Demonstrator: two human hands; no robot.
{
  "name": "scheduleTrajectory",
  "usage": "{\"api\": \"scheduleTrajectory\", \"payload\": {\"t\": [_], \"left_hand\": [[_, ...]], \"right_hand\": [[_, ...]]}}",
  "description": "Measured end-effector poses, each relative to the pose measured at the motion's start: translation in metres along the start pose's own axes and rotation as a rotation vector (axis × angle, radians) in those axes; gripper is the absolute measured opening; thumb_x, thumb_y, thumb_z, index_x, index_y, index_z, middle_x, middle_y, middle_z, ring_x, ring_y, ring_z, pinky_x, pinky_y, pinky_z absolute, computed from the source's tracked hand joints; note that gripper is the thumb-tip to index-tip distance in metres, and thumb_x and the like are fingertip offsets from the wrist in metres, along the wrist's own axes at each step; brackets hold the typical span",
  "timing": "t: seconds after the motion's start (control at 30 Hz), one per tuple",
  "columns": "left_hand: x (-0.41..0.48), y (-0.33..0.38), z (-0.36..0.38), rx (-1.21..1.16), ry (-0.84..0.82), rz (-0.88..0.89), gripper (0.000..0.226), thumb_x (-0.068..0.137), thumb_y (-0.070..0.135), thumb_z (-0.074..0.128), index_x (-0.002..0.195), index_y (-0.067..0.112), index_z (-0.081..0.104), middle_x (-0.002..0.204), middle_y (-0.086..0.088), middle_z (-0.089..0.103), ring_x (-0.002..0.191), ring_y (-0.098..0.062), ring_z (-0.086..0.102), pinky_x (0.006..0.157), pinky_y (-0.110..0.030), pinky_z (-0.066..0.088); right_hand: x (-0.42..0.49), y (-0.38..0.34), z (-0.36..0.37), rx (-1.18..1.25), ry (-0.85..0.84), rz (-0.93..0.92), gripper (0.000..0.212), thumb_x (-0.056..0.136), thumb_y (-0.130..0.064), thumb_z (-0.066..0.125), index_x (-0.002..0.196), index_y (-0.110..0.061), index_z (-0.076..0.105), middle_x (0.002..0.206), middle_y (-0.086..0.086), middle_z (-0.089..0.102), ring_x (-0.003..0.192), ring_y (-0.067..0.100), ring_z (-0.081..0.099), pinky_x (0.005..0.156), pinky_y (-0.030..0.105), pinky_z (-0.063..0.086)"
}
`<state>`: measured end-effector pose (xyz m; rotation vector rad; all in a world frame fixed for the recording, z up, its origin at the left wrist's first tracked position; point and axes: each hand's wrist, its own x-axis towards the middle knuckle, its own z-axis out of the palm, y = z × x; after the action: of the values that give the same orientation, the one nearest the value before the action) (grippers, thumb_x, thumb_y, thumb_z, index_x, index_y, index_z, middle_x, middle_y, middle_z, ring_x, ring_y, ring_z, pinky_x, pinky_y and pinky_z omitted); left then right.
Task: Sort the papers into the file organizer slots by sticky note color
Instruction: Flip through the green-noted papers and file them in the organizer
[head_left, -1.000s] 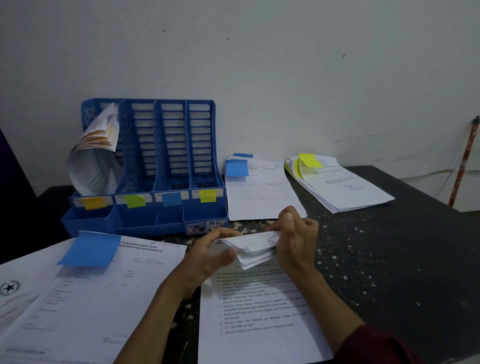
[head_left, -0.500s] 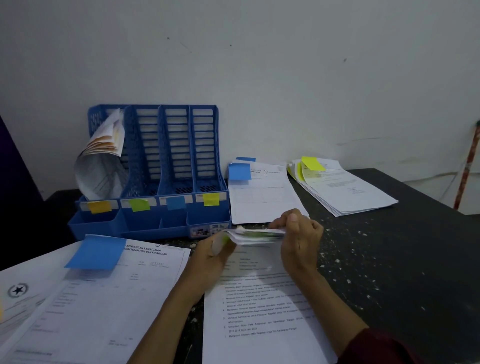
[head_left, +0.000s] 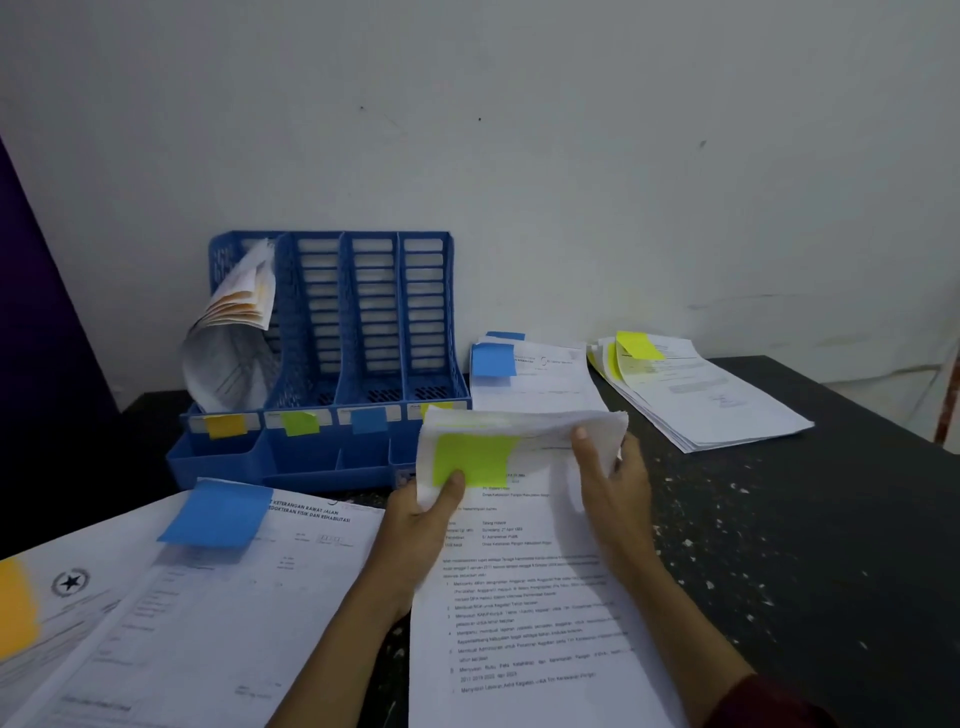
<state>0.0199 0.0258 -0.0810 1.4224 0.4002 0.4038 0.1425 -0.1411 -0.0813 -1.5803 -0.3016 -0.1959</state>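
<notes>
bent bundle of white papers with green sticky note (head_left: 519, 431): held above black counter (head_left: 779, 519), before blue plastic file organizer (head_left: 374, 312) | left hand (head_left: 426, 514), right hand (head_left: 618, 478): each gripping one end | done, it seems: orange-tagged slot (head_left: 223, 260) only | left: this bundle, blue-noted stack (head_left: 535, 379), yellow-noted stack (head_left: 701, 395)

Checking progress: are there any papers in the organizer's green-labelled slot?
No, the green-labelled slot shows only bare blue slats; papers stand only in the orange-labelled slot.
</notes>
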Motion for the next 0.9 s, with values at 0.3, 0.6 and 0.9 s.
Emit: {"api": "scheduleTrajectory", "payload": {"t": [0.3, 0.6, 0.9], "left_hand": [[-0.010, 0.011, -0.006, -0.005, -0.042, -0.125, 0.018, 0.098, 0.024, 0.062, 0.109, 0.016, 0.072, 0.102, -0.010, 0.078, 0.093, -0.027, 0.075, 0.079, -0.038, 0.059], [-0.031, 0.025, -0.007, 0.007, -0.001, -0.144, 0.027, 0.096, 0.042, 0.059, 0.107, 0.021, 0.071, 0.095, -0.003, 0.080, 0.087, -0.020, 0.076, 0.073, -0.033, 0.059], [-0.040, 0.045, -0.033, -0.056, -0.004, -0.183, 0.044, 0.086, 0.048, 0.067, 0.120, 0.021, 0.061, 0.106, -0.010, 0.077, 0.097, -0.031, 0.074, 0.090, -0.052, 0.057]], "right_hand": [[-0.002, -0.015, -0.009, 0.202, -0.054, 0.188, 0.030, 0.082, -0.034, 0.079, 0.086, -0.005, 0.075, 0.085, 0.006, 0.078, 0.080, 0.022, 0.076, 0.067, 0.034, 0.060], [-0.011, -0.033, -0.009, 0.192, -0.100, 0.142, 0.034, 0.085, -0.032, 0.076, 0.086, 0.002, 0.072, 0.082, 0.008, 0.078, 0.082, 0.028, 0.075, 0.067, 0.038, 0.061], [-0.011, -0.071, -0.028, 0.243, -0.616, 0.580, 0.057, 0.082, -0.055, 0.071, 0.125, -0.020, 0.061, 0.111, 0.013, 0.074, 0.102, 0.035, 0.071, 0.091, 0.052, 0.056]]}}
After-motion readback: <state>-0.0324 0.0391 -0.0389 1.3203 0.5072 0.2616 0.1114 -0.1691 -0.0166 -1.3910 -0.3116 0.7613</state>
